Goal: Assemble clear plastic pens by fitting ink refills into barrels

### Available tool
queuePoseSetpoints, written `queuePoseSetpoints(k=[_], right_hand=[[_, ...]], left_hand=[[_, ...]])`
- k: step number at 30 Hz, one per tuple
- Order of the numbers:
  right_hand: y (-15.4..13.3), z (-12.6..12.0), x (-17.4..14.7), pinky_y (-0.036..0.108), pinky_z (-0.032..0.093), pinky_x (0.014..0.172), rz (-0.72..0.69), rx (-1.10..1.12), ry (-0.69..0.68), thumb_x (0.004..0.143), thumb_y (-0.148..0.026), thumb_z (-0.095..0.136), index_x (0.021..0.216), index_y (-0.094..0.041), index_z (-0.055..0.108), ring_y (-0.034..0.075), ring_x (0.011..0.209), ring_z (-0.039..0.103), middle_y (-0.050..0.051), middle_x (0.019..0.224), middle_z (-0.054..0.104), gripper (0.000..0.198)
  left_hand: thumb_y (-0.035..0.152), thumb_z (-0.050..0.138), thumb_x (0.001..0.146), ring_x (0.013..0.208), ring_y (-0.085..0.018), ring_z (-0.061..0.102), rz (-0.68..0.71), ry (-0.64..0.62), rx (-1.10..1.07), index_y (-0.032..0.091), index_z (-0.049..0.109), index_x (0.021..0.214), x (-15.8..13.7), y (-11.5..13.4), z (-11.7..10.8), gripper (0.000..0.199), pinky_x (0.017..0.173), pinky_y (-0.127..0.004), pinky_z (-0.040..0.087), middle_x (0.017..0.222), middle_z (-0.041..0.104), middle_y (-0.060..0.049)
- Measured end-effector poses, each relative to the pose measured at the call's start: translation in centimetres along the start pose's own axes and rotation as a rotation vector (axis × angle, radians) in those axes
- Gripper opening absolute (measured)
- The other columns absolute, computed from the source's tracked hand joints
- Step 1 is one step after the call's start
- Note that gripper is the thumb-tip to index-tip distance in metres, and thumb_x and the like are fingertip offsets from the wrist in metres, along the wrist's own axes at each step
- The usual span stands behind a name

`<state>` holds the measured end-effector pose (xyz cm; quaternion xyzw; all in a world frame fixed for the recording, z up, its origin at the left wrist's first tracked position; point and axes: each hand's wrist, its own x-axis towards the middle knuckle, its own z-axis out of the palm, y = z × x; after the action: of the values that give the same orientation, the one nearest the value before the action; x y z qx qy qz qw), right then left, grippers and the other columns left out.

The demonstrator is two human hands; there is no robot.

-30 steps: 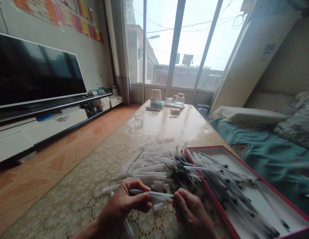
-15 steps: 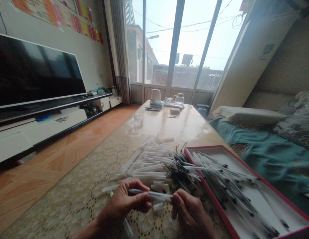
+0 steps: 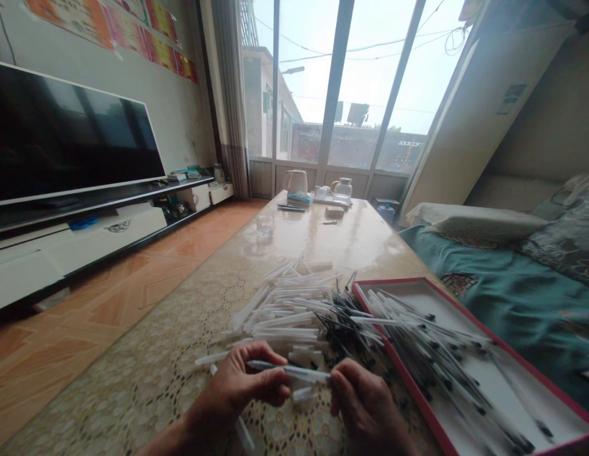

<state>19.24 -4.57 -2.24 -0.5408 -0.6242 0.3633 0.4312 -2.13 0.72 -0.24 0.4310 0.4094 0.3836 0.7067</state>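
Between my two hands, a translucent white pen (image 3: 306, 373) lies nearly level over the table. My left hand (image 3: 254, 375) is closed on its left part, thumb and fingers pinching it. At the pen's right end, the fingers of my right hand (image 3: 358, 392) are closed round the tip, which they hide. Beyond my hands lies a pile of white pen barrels (image 3: 285, 310). Dark refills (image 3: 344, 320) are heaped to its right, with small black parts scattered below. A short clear cap (image 3: 303, 394) rests under the held pen.
A red-rimmed shallow box (image 3: 527, 367) at the right holds several pens with black ends (image 3: 446, 348). A drinking glass (image 3: 265, 227) stands farther up the table (image 3: 152, 342). Near the far end are a kettle (image 3: 296, 182) and a glass jug (image 3: 342, 189). A sofa (image 3: 484, 278) borders the right side.
Both hands hold the same pen in almost the same place. My right hand has shifted very slightly to the right; the things on the table have not moved.
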Motion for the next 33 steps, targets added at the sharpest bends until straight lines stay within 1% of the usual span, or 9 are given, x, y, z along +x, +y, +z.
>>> queuePoseSetpoints(k=[6,10,12,16,17,21,26,30,33], right_hand=[[0.07,0.56,0.02,0.021,0.035,0.044,0.083,0.231,0.016,0.081,-0.061,0.058,0.091,-0.02,0.057,0.011,0.048,0.047,-0.004,0.063,0.054,0.042],[0.18,0.17,0.0,0.022,0.031,0.046,0.01,0.006,-0.006,0.094,-0.056,0.041,0.067,-0.019,0.058,0.011,0.046,0.045,-0.002,0.051,0.052,0.049],[0.23,-0.06,0.01,0.022,0.032,0.048,-0.035,-0.045,-0.011,0.095,-0.054,0.041,0.064,-0.019,0.056,0.011,0.047,0.046,-0.001,0.051,0.054,0.049],[0.35,-0.04,0.07,0.02,0.03,0.039,0.053,0.129,-0.045,0.09,-0.057,0.049,0.096,-0.019,0.058,0.009,0.041,0.043,0.0,0.068,0.062,0.039],[0.39,0.01,0.07,0.02,0.03,0.039,0.06,0.132,-0.037,0.09,-0.057,0.049,0.096,-0.019,0.059,0.009,0.04,0.042,0.0,0.066,0.062,0.04],[0.49,0.08,0.06,0.021,0.031,0.044,-0.023,-0.016,0.01,0.093,-0.056,0.041,0.063,-0.019,0.056,0.011,0.045,0.044,-0.001,0.05,0.054,0.05],[0.45,0.05,0.11,0.02,0.033,0.041,0.062,0.113,-0.045,0.088,-0.058,0.05,0.095,-0.02,0.059,0.011,0.043,0.048,0.0,0.064,0.062,0.04],[0.23,-0.11,0.13,0.023,0.034,0.049,-0.021,-0.06,-0.008,0.095,-0.052,0.042,0.068,-0.019,0.059,0.012,0.047,0.049,0.001,0.051,0.059,0.047],[0.03,-0.25,0.11,0.022,0.031,0.046,-0.01,-0.02,-0.054,0.095,-0.051,0.042,0.076,-0.018,0.059,0.011,0.046,0.046,0.001,0.058,0.061,0.041]], left_hand=[[0.033,0.09,0.055,0.048,-0.017,0.07,0.002,0.006,0.001,0.014,0.066,0.07,-0.01,0.11,0.0,0.033,0.048,-0.023,0.056,0.053,0.075,-0.003],[0.034,0.09,0.054,0.048,-0.017,0.07,-0.001,0.004,0.006,0.015,0.066,0.07,-0.05,0.08,-0.03,0.034,0.048,-0.023,0.056,0.053,0.075,-0.003],[0.034,0.089,0.055,0.049,-0.017,0.07,0.002,0.003,0.003,0.015,0.067,0.071,0.0,-0.01,-0.11,0.034,0.049,-0.023,0.056,0.054,0.076,-0.003],[0.033,0.089,0.057,0.049,-0.017,0.071,0.009,0.001,0.006,0.015,0.068,0.072,0.16,-0.23,-0.28,0.032,0.05,-0.023,0.056,0.054,0.076,-0.004],[0.033,0.089,0.057,0.048,-0.017,0.071,0.009,0.001,0.007,0.015,0.068,0.072,0.19,-0.26,-0.3,0.032,0.049,-0.023,0.056,0.053,0.075,-0.003],[0.034,0.089,0.056,0.047,-0.017,0.07,0.008,-0.007,0.008,0.014,0.068,0.071,0.2,-0.22,-0.27,0.033,0.047,-0.023,0.055,0.053,0.075,-0.004],[0.034,0.089,0.057,0.048,-0.017,0.07,0.01,-0.01,0.012,0.015,0.068,0.072,0.12,-0.07,-0.24,0.032,0.05,-0.024,0.056,0.055,0.076,-0.004],[0.036,0.089,0.056,0.048,-0.017,0.07,-0.003,-0.006,0.013,0.015,0.068,0.072,0.11,-0.01,-0.2,0.034,0.05,-0.024,0.056,0.055,0.076,-0.004],[0.034,0.089,0.056,0.048,-0.017,0.07,-0.001,0.004,0.013,0.015,0.068,0.072,0.12,-0.03,-0.2,0.033,0.049,-0.023,0.055,0.054,0.076,-0.004]])
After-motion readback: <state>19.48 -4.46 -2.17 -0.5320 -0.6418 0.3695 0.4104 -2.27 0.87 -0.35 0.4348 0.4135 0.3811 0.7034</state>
